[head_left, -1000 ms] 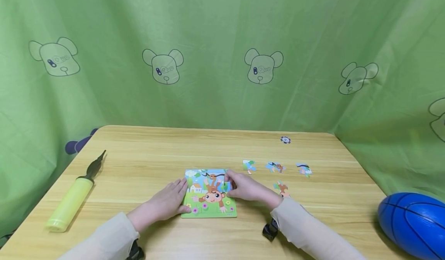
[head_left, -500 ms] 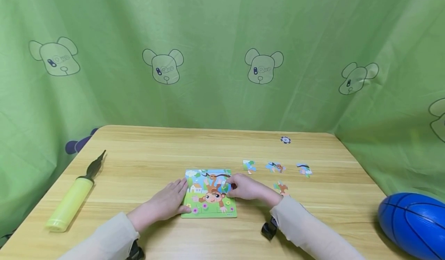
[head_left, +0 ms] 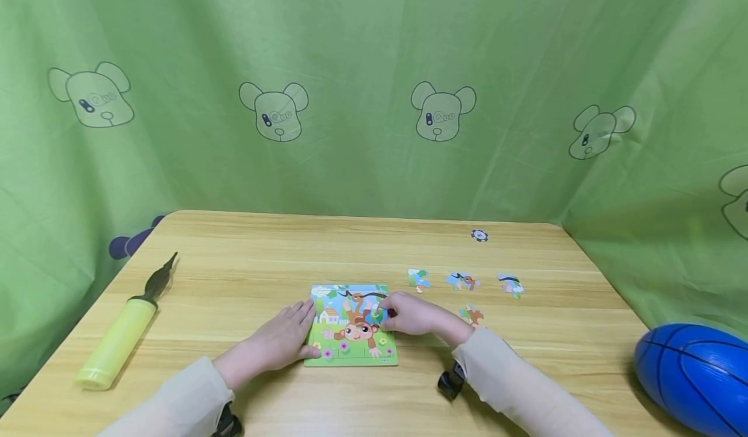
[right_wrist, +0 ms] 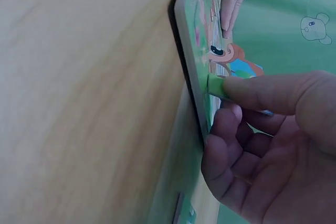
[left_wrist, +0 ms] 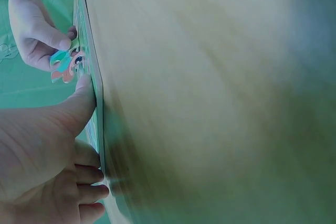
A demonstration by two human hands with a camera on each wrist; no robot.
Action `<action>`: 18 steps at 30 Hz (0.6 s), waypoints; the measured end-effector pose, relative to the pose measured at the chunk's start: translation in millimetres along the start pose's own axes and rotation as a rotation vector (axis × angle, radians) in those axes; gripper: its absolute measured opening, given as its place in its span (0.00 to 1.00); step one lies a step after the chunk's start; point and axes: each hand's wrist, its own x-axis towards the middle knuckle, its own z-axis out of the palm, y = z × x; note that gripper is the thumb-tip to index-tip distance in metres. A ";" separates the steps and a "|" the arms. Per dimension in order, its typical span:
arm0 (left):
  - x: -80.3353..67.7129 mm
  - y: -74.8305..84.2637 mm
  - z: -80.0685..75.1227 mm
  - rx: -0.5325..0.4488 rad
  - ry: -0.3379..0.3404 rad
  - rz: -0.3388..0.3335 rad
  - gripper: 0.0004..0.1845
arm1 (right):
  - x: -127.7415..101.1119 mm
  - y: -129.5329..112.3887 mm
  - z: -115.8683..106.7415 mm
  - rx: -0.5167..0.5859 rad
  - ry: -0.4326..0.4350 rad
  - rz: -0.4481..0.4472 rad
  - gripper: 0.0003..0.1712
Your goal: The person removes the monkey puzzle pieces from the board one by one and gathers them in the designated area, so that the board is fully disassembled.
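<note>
A picture puzzle board (head_left: 350,362) with a cartoon monkey on it lies flat on the table. My left hand (head_left: 279,337) rests along the board's left side, fingers extended and thumb on its lower left corner. At the right side of the board, my right hand (head_left: 413,313) pinches a jigsaw piece (right_wrist: 242,68) between thumb and fingers. Orange, blue and green show on that piece, which stands tilted up from the board in both wrist views. Part of the board's right edge is hidden behind the right hand.
Loose jigsaw pieces lie to the right: one with leaves (head_left: 418,280), one with a tail (head_left: 463,281), one with a branch (head_left: 511,286), another (head_left: 473,315) by the right wrist. Farther out are a round token (head_left: 480,236), a yellow hand pump (head_left: 119,343) and a blue ball (head_left: 695,375).
The right index finger has come down slightly from the board's upper right corner, and the fingers have shifted on the pinched piece. The left hand has stayed still.
</note>
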 end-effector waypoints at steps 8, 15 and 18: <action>-0.1 0.6 0.0 0.007 -0.002 -0.001 0.43 | -13.1 6.4 -9.7 0.175 0.102 -0.003 0.09; -0.2 0.6 -0.3 0.004 -0.006 -0.004 0.43 | -35.2 19.6 -23.8 0.261 0.224 -0.011 0.13; -0.6 0.7 -0.7 0.004 -0.007 -0.002 0.43 | -47.2 27.7 -30.7 0.284 0.258 -0.009 0.11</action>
